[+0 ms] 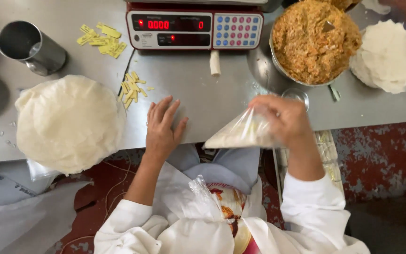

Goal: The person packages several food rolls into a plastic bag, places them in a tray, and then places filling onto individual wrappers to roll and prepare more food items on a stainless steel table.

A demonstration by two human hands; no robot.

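— While you look down, what have the hands got?

— I see my right hand closed around a clear plastic bag, folded to a triangle with pale filling inside, held just over the near edge of the worktop. My left hand lies flat on the metal, fingers spread, holding nothing.

— And around them?

— Left of that hand sits a stack of thin round wrappers, with yellow strips scattered between. Straight ahead stands a scale with a red display. Beyond the right hand, a metal bowl of orange shredded filling, and a second stack of wrappers just beside it. A steel cup lies far left.
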